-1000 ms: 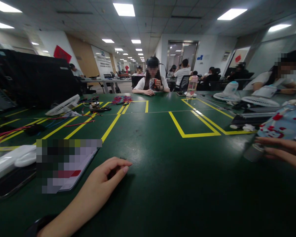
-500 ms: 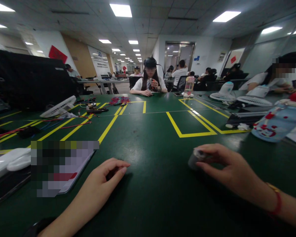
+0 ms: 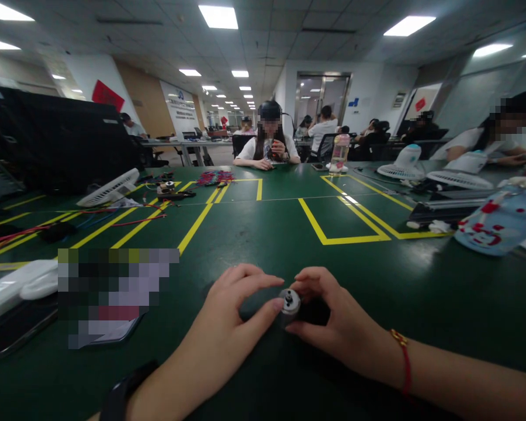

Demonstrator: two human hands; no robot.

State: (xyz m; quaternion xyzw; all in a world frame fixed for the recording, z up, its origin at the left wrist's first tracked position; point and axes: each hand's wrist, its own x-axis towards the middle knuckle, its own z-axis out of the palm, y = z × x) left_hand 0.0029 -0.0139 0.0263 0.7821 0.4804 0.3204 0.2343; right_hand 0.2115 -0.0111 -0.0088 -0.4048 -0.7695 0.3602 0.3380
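Near the front edge of the green desk, about midway along it, the right hand grasps a small silver motor, a short metal cylinder lying on its side with its shaft end turned toward the camera; the thumb and fingers close around its body from the right. The left hand meets it from the other side, thumb tip touching the motor's rim and fingers arched above it, holding nothing of its own. One red cord bracelet circles the right wrist and one dark band the left. As for containers, two show: a clear drinking bottle with a pink tint stands upright near the far edge, its contents too small to tell, and a pale blue bottle with red patterning lies tilted at the right edge, what is inside hidden. Three white desk fans can be counted: one toward the far left, two toward the far right. A blurred-out tablet or sheet lies near the left front corner, with a white object beside it at the left edge. Red wires trail across the left side, and a heap of red and blue wires sits close to the far edge. Yellow tape lines mark rectangular bays on the desk top. A person sits at the far edge with hands raised, and a second person sits at the far right corner.
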